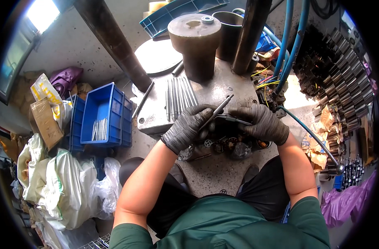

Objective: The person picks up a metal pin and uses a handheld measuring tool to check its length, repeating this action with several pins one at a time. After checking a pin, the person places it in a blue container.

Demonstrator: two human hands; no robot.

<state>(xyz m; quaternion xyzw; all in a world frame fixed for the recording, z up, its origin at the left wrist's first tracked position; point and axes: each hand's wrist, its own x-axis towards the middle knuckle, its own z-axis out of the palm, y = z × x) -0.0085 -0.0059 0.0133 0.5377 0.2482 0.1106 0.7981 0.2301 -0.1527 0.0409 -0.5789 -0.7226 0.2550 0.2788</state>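
Both of my hands wear dark grey work gloves and meet above the near edge of a worn metal machine table [229,91]. My left hand [184,128] is closed round a slim steel shaft [221,108], its narrow stepped tip pointing up and to the right. In my right hand [264,122] is a thin, flat-looking metal tool [235,119], lying roughly crosswise close to the shaft; its exact kind is unclear. A row of similar steel shafts [181,97] lies side by side on the table, left of centre. One darker rod [143,99] rests apart at the table's left edge.
A heavy metal cylinder [195,54] with a bearing ring on top stands between two steel columns [115,39]. Blue bins [108,112], one holding shafts, stand left. White sacks [65,182] lie below them. Blue hoses [287,50] and stacked metal tubes [343,79] are right.
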